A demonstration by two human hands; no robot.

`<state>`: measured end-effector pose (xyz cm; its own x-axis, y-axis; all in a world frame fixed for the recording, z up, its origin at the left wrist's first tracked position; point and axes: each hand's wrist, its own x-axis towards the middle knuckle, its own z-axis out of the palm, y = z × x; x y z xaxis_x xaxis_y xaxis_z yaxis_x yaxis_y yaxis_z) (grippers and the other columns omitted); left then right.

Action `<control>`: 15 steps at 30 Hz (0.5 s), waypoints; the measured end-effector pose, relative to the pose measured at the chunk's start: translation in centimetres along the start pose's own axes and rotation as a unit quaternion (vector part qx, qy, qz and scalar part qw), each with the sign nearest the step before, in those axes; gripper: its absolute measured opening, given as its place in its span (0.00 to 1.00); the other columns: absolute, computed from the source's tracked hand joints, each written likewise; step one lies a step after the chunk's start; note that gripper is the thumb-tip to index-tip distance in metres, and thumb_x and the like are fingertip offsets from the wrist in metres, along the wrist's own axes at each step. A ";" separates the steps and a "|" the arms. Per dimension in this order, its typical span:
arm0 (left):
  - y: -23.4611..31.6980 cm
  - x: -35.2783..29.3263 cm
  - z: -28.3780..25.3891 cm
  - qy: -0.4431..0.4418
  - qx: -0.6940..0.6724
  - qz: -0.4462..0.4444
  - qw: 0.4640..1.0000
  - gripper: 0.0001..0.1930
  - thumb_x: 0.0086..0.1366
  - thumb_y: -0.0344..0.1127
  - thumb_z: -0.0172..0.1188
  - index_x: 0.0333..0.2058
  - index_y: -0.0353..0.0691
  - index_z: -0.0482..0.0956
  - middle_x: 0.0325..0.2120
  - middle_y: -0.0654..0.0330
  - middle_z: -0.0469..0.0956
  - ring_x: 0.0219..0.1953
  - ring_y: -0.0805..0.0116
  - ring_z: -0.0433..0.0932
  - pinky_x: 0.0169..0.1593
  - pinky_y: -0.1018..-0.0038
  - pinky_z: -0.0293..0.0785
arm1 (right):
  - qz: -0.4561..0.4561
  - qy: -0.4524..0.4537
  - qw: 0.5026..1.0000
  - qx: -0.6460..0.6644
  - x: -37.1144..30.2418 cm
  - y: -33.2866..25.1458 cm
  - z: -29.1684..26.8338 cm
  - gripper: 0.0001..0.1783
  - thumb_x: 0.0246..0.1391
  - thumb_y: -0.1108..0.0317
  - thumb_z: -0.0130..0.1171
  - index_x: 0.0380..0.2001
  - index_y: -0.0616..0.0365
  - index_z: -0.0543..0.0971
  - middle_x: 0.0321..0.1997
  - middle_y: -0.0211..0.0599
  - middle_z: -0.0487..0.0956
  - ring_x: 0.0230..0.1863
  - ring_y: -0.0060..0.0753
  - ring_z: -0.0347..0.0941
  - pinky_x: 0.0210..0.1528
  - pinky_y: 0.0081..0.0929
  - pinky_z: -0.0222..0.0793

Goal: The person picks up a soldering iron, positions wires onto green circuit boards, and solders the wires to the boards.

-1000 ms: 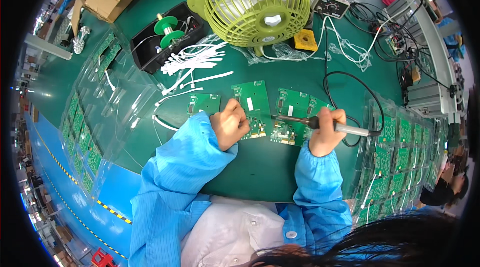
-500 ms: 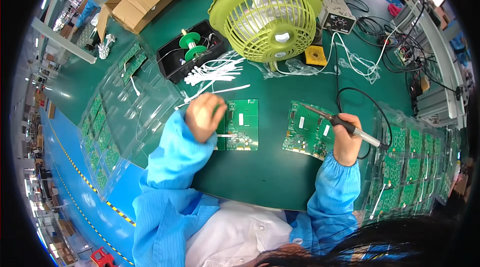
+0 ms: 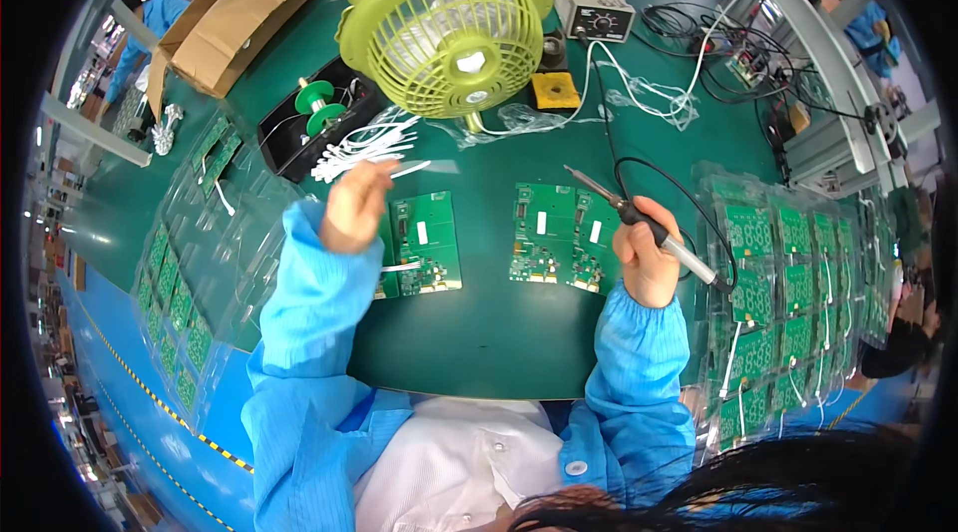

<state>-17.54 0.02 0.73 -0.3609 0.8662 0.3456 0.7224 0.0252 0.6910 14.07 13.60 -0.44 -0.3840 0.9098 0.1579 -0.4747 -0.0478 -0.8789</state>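
My left hand [image 3: 356, 208] is closed at the near end of a heap of white cables [image 3: 364, 148], its fingertips pinching one white cable [image 3: 411, 169], whose far end is smeared by motion. Partly under that hand lies a green circuit board [image 3: 424, 241], with a short white cable across its lower left. My right hand [image 3: 649, 253] grips a soldering iron [image 3: 644, 221], the tip pointing up and left above the table. Just left of it lie two joined green circuit boards [image 3: 544, 233], the right one partly covered by the hand.
A green fan [image 3: 454, 33] stands at the back, beside a soldering station [image 3: 594, 8] and yellow sponge [image 3: 555, 90]. A black bin [image 3: 289, 138] holds a wire spool [image 3: 319, 108]. Plastic trays of boards lie left [image 3: 180, 282] and right [image 3: 773, 282]. The iron's black cord [image 3: 689, 195] loops behind my right hand.
The view has shifted, so the scene sits further left. My left hand has moved from the board's top edge to the cable heap and pinches a cable. The iron stays in my right hand.
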 end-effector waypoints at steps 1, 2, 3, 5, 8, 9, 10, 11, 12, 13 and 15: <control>1.8 -0.6 0.4 -0.051 -0.040 0.021 0.998 0.13 0.57 0.24 0.48 0.41 0.37 0.75 0.25 0.60 0.67 0.25 0.69 0.66 0.28 0.78 0.63 | 0.007 0.002 1.000 0.000 -0.1 -0.2 0.4 0.14 0.49 0.75 0.52 0.42 0.61 0.72 0.18 0.37 0.71 0.15 0.22 0.61 0.17 0.15 0.52; 3.4 -1.3 1.2 -0.070 -0.095 0.019 0.993 0.12 0.59 0.25 0.48 0.40 0.37 0.75 0.25 0.61 0.67 0.24 0.70 0.65 0.28 0.79 0.61 | 0.001 0.008 1.000 -0.016 -0.2 -0.1 0.6 0.14 0.49 0.76 0.52 0.41 0.61 0.72 0.16 0.38 0.72 0.13 0.21 0.60 0.16 0.14 0.52; 4.9 -1.9 2.3 -0.090 -0.152 0.018 0.984 0.11 0.60 0.26 0.48 0.40 0.36 0.76 0.25 0.62 0.66 0.23 0.72 0.64 0.27 0.80 0.60 | -0.006 0.016 0.999 -0.033 -0.3 0.1 0.8 0.14 0.48 0.77 0.52 0.41 0.61 0.72 0.15 0.38 0.72 0.11 0.21 0.59 0.15 0.13 0.51; 7.6 -3.2 4.1 -0.103 -0.267 -0.054 0.957 0.09 0.58 0.23 0.50 0.37 0.34 0.76 0.26 0.61 0.69 0.24 0.73 0.67 0.30 0.81 0.63 | -0.013 0.004 0.999 -0.047 -0.7 0.4 1.4 0.15 0.46 0.79 0.53 0.41 0.62 0.71 0.17 0.42 0.74 0.13 0.21 0.61 0.16 0.12 0.55; 9.0 -4.3 5.1 -0.104 -0.335 -0.081 0.933 0.08 0.56 0.22 0.51 0.36 0.33 0.76 0.27 0.60 0.71 0.25 0.72 0.69 0.32 0.81 0.64 | -0.013 -0.026 0.998 -0.047 -1.1 0.3 2.6 0.18 0.42 0.83 0.55 0.40 0.62 0.71 0.21 0.45 0.76 0.17 0.23 0.66 0.20 0.12 0.60; 9.1 -4.5 5.4 -0.113 -0.345 -0.080 0.928 0.08 0.56 0.22 0.52 0.35 0.33 0.76 0.27 0.59 0.71 0.26 0.72 0.70 0.32 0.81 0.65 | -0.006 -0.041 0.999 -0.033 -1.2 0.3 3.0 0.20 0.40 0.84 0.56 0.40 0.62 0.71 0.23 0.45 0.77 0.20 0.24 0.68 0.22 0.13 0.62; 9.2 -4.7 5.7 -0.122 -0.355 -0.080 0.923 0.08 0.55 0.21 0.52 0.34 0.33 0.75 0.28 0.59 0.72 0.26 0.72 0.70 0.33 0.81 0.65 | 0.002 -0.056 0.998 -0.019 -1.2 0.3 3.3 0.21 0.38 0.86 0.57 0.40 0.62 0.71 0.25 0.45 0.77 0.23 0.26 0.71 0.24 0.13 0.63; 9.2 -4.7 5.9 -0.131 -0.364 -0.080 0.919 0.07 0.55 0.21 0.52 0.33 0.32 0.75 0.28 0.59 0.72 0.27 0.71 0.71 0.33 0.81 0.65 | 0.009 -0.071 0.997 -0.004 -1.2 0.3 3.4 0.23 0.36 0.87 0.58 0.40 0.63 0.71 0.27 0.44 0.78 0.25 0.27 0.73 0.26 0.14 0.65; 9.3 -4.8 6.1 -0.132 -0.366 -0.079 0.918 0.07 0.55 0.21 0.52 0.33 0.32 0.75 0.28 0.59 0.72 0.27 0.71 0.71 0.33 0.81 0.65 | 0.008 -0.070 0.998 -0.007 -1.3 0.2 3.4 0.23 0.36 0.87 0.58 0.40 0.63 0.71 0.27 0.44 0.78 0.25 0.27 0.73 0.26 0.14 0.65; 9.3 -4.8 6.2 -0.145 -0.355 -0.074 0.920 0.07 0.55 0.21 0.52 0.33 0.32 0.75 0.28 0.59 0.72 0.27 0.71 0.71 0.33 0.81 0.65 | 0.010 -0.073 0.997 -0.003 -1.3 0.2 3.3 0.24 0.35 0.87 0.59 0.41 0.62 0.71 0.27 0.44 0.78 0.26 0.28 0.74 0.27 0.14 0.66; 9.4 -4.9 6.5 -0.169 -0.333 -0.065 0.926 0.06 0.55 0.21 0.52 0.32 0.33 0.75 0.28 0.58 0.73 0.26 0.71 0.71 0.33 0.81 0.65 | 0.016 -0.081 0.997 0.005 -1.3 0.3 3.1 0.27 0.33 0.88 0.60 0.42 0.62 0.70 0.28 0.44 0.78 0.29 0.29 0.74 0.30 0.15 0.67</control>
<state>-5.16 -0.77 1.43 -0.1333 0.9868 0.0923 0.1223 -0.0760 0.9896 12.03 11.10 0.48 -0.5207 0.8297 0.2012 -0.4673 -0.0798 -0.8805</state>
